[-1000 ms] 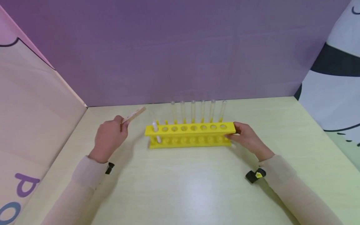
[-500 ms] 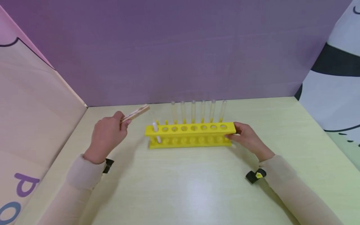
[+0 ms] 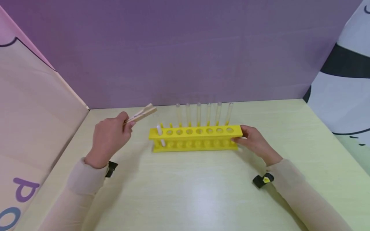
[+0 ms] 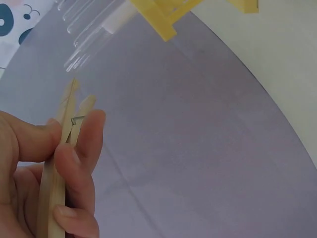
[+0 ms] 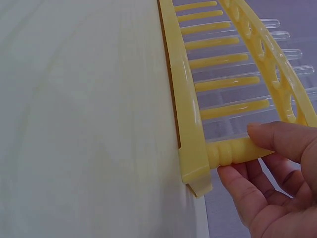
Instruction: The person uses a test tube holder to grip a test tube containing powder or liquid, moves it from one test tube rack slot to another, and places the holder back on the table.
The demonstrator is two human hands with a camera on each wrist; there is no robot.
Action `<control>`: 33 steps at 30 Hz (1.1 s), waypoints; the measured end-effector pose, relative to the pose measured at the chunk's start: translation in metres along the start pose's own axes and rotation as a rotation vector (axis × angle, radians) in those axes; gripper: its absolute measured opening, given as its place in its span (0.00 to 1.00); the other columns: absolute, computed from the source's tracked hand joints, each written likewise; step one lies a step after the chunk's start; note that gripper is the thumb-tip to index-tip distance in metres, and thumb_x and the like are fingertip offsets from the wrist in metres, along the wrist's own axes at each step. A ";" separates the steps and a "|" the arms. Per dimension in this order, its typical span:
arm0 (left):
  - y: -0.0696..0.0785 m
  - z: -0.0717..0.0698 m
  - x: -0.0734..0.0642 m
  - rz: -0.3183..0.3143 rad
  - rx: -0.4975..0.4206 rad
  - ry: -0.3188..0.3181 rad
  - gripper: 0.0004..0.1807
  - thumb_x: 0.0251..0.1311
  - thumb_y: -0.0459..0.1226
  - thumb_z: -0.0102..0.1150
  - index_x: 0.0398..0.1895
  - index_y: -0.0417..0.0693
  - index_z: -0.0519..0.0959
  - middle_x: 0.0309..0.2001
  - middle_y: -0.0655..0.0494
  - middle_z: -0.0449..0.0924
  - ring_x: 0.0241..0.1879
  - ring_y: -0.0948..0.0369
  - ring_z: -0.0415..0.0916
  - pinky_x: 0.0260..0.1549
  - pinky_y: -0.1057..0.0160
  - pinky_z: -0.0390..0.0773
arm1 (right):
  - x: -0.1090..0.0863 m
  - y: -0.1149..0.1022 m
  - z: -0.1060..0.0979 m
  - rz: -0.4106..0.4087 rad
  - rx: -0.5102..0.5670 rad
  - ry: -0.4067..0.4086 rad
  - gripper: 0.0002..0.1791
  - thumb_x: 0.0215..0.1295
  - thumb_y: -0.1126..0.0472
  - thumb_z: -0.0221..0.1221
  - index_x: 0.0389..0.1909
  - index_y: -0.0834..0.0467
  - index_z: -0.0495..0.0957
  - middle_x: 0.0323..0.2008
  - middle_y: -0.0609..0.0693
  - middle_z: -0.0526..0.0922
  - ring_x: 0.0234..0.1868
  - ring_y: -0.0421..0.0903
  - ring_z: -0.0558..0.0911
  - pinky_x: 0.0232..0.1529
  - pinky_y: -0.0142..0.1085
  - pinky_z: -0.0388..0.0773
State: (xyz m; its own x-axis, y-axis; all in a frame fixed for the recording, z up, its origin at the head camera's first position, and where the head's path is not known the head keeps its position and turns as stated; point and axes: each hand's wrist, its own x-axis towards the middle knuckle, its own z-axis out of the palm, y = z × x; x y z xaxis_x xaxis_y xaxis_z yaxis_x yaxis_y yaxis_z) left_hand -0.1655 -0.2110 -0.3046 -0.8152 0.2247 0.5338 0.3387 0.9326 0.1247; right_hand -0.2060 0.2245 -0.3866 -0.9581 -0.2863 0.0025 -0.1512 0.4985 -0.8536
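My left hand [image 3: 111, 136] grips a wooden test tube clamp [image 3: 141, 114], its jaws spread apart and pointing up toward the rack's left end. In the left wrist view, thumb and fingers wrap round the clamp [image 4: 53, 191] below its metal spring [image 4: 75, 120]. My right hand [image 3: 255, 142] holds the right end of the yellow test tube rack [image 3: 195, 133]; in the right wrist view, thumb and fingers pinch its end post [image 5: 237, 151]. A test tube with something white [image 3: 159, 130] in it stands in the leftmost hole. Several clear test tubes [image 3: 198, 114] sit upside down on the back pegs.
The rack stands on a pale wood-grain table [image 3: 185, 186] toward its far edge. A purple backdrop [image 3: 185, 57] rises behind, and printed panels [image 3: 34, 118] flank both sides. A black strap [image 3: 111, 169] is on the left wrist, with a similar device [image 3: 263, 180] on the right.
The clamp's jaws have spread apart, and its tip has risen slightly toward the upper right. My left hand has shifted a little to the left and up. Right hand and rack stay put.
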 end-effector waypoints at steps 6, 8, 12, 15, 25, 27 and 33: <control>0.005 -0.002 0.001 0.012 0.006 -0.008 0.10 0.60 0.37 0.60 0.26 0.42 0.71 0.10 0.57 0.57 0.09 0.57 0.55 0.10 0.59 0.56 | 0.000 0.000 0.001 0.003 -0.005 0.001 0.22 0.64 0.68 0.60 0.58 0.71 0.71 0.55 0.64 0.77 0.49 0.52 0.75 0.43 0.27 0.74; 0.006 -0.001 0.001 0.015 0.009 -0.012 0.10 0.60 0.37 0.60 0.26 0.42 0.71 0.10 0.57 0.57 0.09 0.57 0.56 0.10 0.59 0.57 | 0.001 0.001 0.001 0.002 -0.006 0.000 0.22 0.64 0.69 0.60 0.57 0.71 0.71 0.54 0.64 0.77 0.49 0.52 0.75 0.43 0.27 0.74; 0.008 -0.001 0.001 0.026 0.013 -0.007 0.11 0.60 0.36 0.60 0.25 0.42 0.71 0.10 0.57 0.57 0.09 0.57 0.55 0.10 0.59 0.57 | 0.002 0.002 0.000 -0.003 -0.001 0.000 0.22 0.64 0.69 0.60 0.57 0.71 0.71 0.55 0.64 0.77 0.50 0.52 0.75 0.43 0.27 0.74; 0.009 -0.002 0.001 0.035 0.009 -0.001 0.11 0.59 0.36 0.61 0.25 0.42 0.71 0.10 0.57 0.57 0.09 0.57 0.55 0.10 0.59 0.57 | 0.002 0.002 -0.001 -0.006 -0.004 -0.001 0.22 0.65 0.68 0.61 0.58 0.71 0.71 0.55 0.64 0.77 0.50 0.52 0.75 0.44 0.26 0.74; 0.012 -0.001 0.003 0.044 0.012 -0.010 0.12 0.59 0.37 0.61 0.24 0.43 0.70 0.10 0.57 0.58 0.09 0.56 0.56 0.09 0.58 0.57 | 0.002 0.002 -0.001 0.002 -0.016 0.002 0.21 0.64 0.70 0.60 0.57 0.71 0.71 0.55 0.65 0.76 0.51 0.54 0.75 0.45 0.26 0.73; 0.012 0.000 0.003 0.048 0.010 -0.016 0.11 0.59 0.36 0.61 0.24 0.43 0.70 0.10 0.57 0.57 0.09 0.57 0.55 0.09 0.59 0.56 | 0.002 0.002 0.000 0.005 -0.015 0.002 0.21 0.64 0.69 0.60 0.57 0.71 0.71 0.55 0.65 0.76 0.50 0.53 0.75 0.45 0.26 0.73; 0.013 0.001 0.001 0.054 0.008 -0.022 0.11 0.59 0.36 0.61 0.25 0.41 0.71 0.10 0.57 0.57 0.09 0.58 0.54 0.10 0.60 0.55 | 0.002 0.003 0.000 0.009 -0.013 0.004 0.21 0.64 0.69 0.60 0.57 0.71 0.71 0.54 0.64 0.77 0.49 0.52 0.75 0.44 0.26 0.73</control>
State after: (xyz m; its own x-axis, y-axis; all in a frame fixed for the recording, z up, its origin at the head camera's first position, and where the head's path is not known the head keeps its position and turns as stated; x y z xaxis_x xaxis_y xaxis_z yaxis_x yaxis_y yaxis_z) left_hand -0.1630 -0.1986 -0.3034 -0.8060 0.2804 0.5213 0.3783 0.9214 0.0893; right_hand -0.2086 0.2254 -0.3894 -0.9604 -0.2787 -0.0033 -0.1456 0.5115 -0.8469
